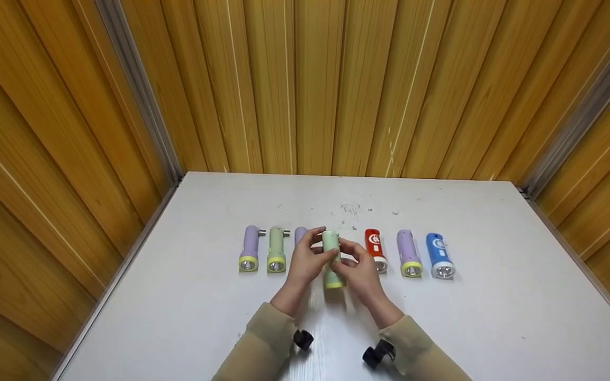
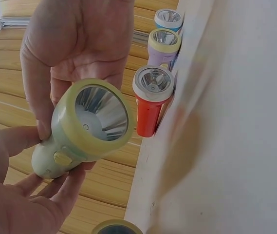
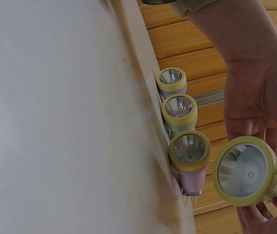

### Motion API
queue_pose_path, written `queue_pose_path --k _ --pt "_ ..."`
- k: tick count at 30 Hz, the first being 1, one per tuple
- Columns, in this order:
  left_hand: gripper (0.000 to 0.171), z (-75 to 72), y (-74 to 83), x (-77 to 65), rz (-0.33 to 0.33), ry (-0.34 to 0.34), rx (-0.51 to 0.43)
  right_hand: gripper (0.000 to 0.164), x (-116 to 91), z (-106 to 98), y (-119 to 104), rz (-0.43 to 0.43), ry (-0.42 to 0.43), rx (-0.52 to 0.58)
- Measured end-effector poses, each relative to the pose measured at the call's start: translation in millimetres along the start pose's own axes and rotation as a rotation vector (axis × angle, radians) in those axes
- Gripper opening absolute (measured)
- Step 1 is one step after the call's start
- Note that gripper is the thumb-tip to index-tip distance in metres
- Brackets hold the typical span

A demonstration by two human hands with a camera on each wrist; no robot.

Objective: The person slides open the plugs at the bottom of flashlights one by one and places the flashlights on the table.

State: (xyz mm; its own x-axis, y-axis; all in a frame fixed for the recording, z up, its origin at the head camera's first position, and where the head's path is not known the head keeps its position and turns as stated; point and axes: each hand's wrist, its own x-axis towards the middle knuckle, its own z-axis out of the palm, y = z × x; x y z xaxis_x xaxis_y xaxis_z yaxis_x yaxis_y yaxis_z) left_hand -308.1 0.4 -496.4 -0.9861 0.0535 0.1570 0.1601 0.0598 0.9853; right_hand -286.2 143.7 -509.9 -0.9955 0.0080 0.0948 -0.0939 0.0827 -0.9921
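Both hands hold a light green flashlight (image 1: 331, 241) with a yellow rim, up over the white table. My left hand (image 1: 306, 260) grips it from the left, thumb and fingers curled about its body. From the other side my right hand (image 1: 360, 271) pinches it, thumb near the left thumb. In the left wrist view, the reflector of the green flashlight (image 2: 99, 114) faces the camera and a yellow switch sits on its side. A purple flashlight (image 1: 301, 234) is partly hidden behind the left hand. Close beyond the right hand lies a red flashlight (image 1: 373, 241) with a white rim.
Left of the hands lie a purple flashlight (image 1: 250, 244) and a green flashlight (image 1: 276, 245), plug prongs out at their far ends. To the right are another purple flashlight (image 1: 406, 246) and a blue flashlight (image 1: 437, 247). Wood-look panels (image 1: 315, 90) enclose the white table (image 1: 178, 317).
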Motion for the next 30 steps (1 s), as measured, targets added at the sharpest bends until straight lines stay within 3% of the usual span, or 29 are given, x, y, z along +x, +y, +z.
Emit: queue_pose_path --k 18,30 --pt "0.051 -3.4 -2.0 1.1 0.010 -0.004 0.064 0.055 1.3 -0.1 -2.3 0.020 -0.009 0.025" --pt "0.049 -5.9 -3.6 1.0 0.012 -0.031 0.060 0.051 -0.3 -0.2 -3.6 0.005 -0.010 0.039"
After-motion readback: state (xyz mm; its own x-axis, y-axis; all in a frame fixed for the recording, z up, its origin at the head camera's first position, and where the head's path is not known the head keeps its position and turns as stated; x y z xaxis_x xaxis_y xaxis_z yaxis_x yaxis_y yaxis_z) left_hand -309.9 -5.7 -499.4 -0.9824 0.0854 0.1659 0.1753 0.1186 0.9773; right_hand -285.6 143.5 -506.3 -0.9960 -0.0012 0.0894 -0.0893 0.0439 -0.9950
